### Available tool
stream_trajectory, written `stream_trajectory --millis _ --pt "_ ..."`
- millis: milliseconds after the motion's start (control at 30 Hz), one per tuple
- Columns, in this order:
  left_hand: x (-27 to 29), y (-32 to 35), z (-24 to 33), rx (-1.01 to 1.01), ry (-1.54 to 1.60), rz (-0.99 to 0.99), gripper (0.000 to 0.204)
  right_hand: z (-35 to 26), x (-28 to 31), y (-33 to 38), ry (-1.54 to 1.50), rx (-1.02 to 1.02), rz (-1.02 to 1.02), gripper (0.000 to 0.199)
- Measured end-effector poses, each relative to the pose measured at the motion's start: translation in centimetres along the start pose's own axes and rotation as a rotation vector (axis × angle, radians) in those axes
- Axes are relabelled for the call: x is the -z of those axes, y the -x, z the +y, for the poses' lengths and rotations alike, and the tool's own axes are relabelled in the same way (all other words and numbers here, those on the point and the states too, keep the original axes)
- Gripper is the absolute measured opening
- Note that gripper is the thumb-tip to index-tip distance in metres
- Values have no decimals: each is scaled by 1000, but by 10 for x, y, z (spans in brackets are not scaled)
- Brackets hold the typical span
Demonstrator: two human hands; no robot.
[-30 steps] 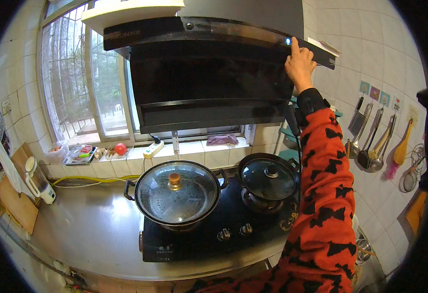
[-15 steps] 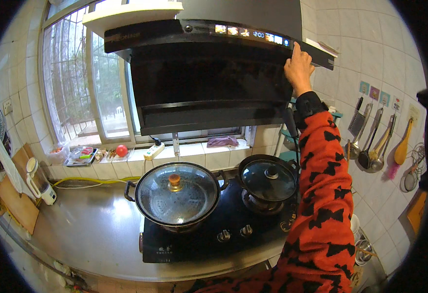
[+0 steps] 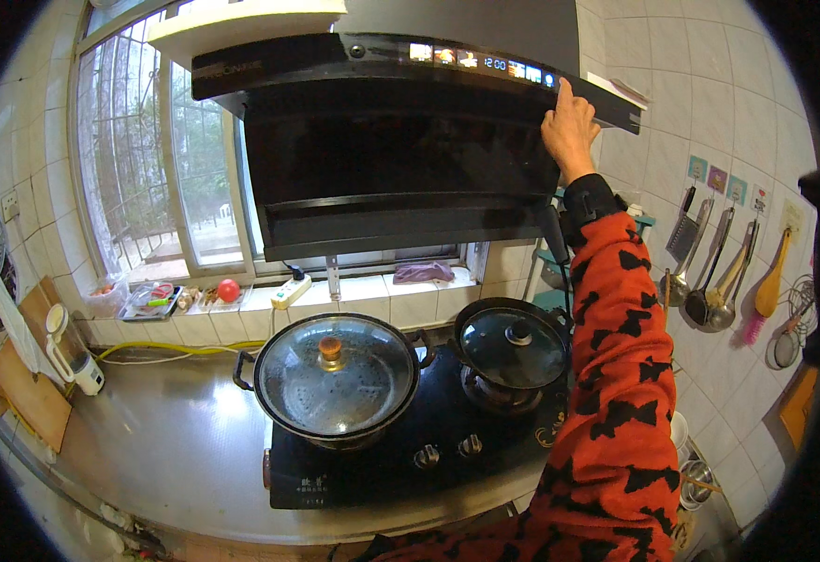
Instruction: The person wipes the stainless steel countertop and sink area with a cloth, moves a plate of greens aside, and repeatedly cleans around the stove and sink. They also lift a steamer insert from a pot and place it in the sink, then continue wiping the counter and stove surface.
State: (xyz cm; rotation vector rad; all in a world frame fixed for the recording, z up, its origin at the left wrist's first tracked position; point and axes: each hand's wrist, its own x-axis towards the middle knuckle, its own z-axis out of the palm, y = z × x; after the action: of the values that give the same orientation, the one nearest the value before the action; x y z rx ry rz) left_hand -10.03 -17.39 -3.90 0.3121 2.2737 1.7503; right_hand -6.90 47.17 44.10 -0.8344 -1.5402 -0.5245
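My right hand [image 3: 572,131] is raised to the lit control strip [image 3: 494,64] of a black range hood [image 3: 400,131]. Its index finger is stretched out with the tip at the strip's right end; the other fingers are bent and hold nothing. Below the hood, a wide pan with a glass lid [image 3: 337,389] sits on the left burner of a black gas stove [image 3: 372,473]. A dark wok with a smaller glass lid [image 3: 511,348] stands on the right burner. Two knobs [image 3: 448,451] are at the stove's front. My left hand is out of view.
Ladles and other utensils [image 3: 714,267] hang on the tiled wall at right. A blender [image 3: 73,354] and cutting boards [image 3: 30,398] stand at left. A power strip [image 3: 291,292], a red round thing [image 3: 228,289] and a small tray [image 3: 150,302] lie along the windowsill.
The view has shifted slightly, so the hood and pans appear a little further left. My right hand keeps its finger at the control strip.
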Motion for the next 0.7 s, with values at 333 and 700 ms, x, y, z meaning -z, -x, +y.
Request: stream_trajectory --millis 333,700 --pt "-4 -9 14 17 -18 -23 31 1 -7 -1 2 -3 20 57" --pt "-10 -14 9 41 14 -28 29 -2 -13 -2 15 59 71 54"
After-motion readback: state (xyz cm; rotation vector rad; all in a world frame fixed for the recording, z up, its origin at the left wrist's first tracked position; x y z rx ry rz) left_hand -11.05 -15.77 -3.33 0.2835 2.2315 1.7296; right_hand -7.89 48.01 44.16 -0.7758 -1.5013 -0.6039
